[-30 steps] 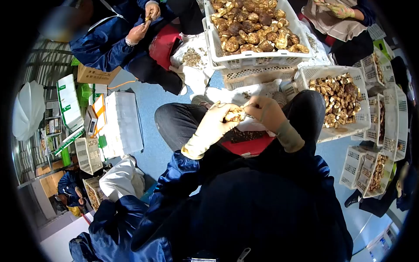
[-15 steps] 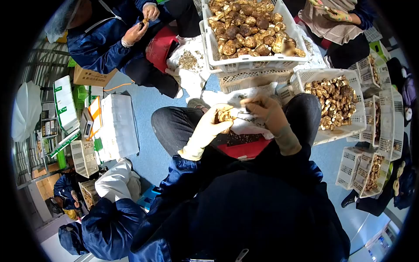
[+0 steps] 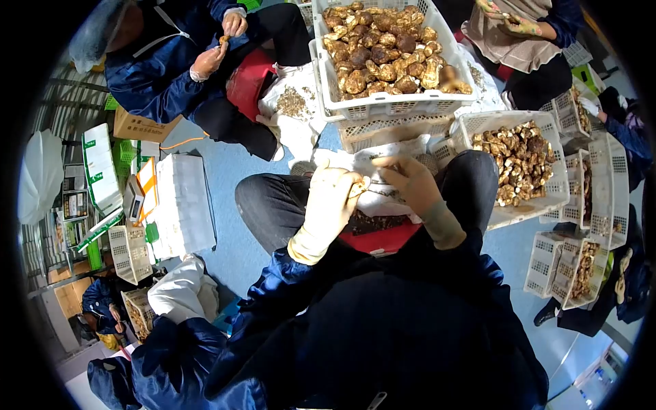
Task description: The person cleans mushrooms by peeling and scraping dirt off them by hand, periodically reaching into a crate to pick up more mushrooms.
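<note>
My gloved left hand is wrapped round a brown and cream mushroom above my lap; its fingers hide most of the mushroom. Just to the right, my gloved right hand has thumb and fingers drawn together, pointing toward the mushroom but apart from it. Whatever sits in that pinch is too small to make out. Beneath both hands lie a white cloth and a red surface between my knees. Dark crumbs show on the cloth and in the shadow below it.
A white crate heaped with mushrooms stands ahead on another crate. To its lower right is a second mushroom crate. Co-workers sit at upper left, upper right and lower left. White boxes stand left; more crates line the right.
My left hand has turned so its back covers more of the mushroom. My right hand has shifted slightly left and down. At far right, a co-worker's arm has come into view by the crates.
</note>
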Motion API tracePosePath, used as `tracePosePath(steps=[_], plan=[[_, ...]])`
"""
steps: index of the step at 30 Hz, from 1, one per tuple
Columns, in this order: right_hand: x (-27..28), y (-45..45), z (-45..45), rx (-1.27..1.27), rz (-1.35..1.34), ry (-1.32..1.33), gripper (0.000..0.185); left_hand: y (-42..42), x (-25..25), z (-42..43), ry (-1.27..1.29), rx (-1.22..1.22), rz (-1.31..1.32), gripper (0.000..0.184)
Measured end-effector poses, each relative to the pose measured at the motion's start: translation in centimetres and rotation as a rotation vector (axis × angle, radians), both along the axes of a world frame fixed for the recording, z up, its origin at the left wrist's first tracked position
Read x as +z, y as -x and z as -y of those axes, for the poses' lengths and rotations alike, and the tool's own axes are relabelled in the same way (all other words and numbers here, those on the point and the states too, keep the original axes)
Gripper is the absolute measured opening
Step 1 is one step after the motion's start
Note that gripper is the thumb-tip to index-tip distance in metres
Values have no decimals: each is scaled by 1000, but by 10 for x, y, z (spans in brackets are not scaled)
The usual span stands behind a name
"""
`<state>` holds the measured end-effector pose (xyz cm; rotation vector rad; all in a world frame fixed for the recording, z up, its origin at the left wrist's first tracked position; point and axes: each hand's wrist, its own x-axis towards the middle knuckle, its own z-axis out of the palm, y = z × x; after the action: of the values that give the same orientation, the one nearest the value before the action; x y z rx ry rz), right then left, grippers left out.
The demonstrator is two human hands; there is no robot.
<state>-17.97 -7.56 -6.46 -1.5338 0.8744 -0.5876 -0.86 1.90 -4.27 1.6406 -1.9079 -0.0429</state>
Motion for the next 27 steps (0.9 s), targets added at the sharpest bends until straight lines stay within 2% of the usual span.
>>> tracePosePath(steps=[2,3,6,7,8,9,10,12,14,15,18,19,20,23,26,27], plan=[[-1,-2,-10,64,96,-189,20,-1,-2,0,-15,-29,12,29],[0,-4,-8,96,98,-89,20,0,-2,-1,-21,-46,16,29],[-7,6,16,-66,-92,-60,22,-3,-3,1,-47,-53,-69,32],[-3,6,14,-79,82,-160,24,-5,-1,-1,-204,-8,-356,35],[1,6,13,-68,92,-205,23,-6,1,-7,-371,42,-646,38],[6,6,11,-60,102,-251,23,-11,-13,-11,-522,-20,-1313,38],[9,7,11,-55,114,-289,23,-10,-11,-9,-473,-114,-1563,34],[10,7,4,20,219,-155,23,-12,-14,-12,-498,-163,-1776,35],[31,3,-6,86,259,22,22,-14,-23,-15,-577,-251,-1822,40],[21,3,-5,141,239,153,18,-13,-27,-17,-618,-282,-1881,41],[4,3,3,119,132,124,14,-7,-21,-21,-732,-233,-1976,42],[6,2,6,25,166,108,15,-6,-22,-22,-775,-210,-1988,42],[9,3,6,75,177,112,15,-7,-23,-21,-817,-186,-1998,43],[25,6,0,242,145,104,15,-8,-21,-23,-859,-220,-1930,45],[1,6,14,60,-22,364,14,-4,-21,-21,-782,-178,-1765,42],[-3,14,15,97,12,251,17,-3,-23,-18,-737,-161,-1694,40]])
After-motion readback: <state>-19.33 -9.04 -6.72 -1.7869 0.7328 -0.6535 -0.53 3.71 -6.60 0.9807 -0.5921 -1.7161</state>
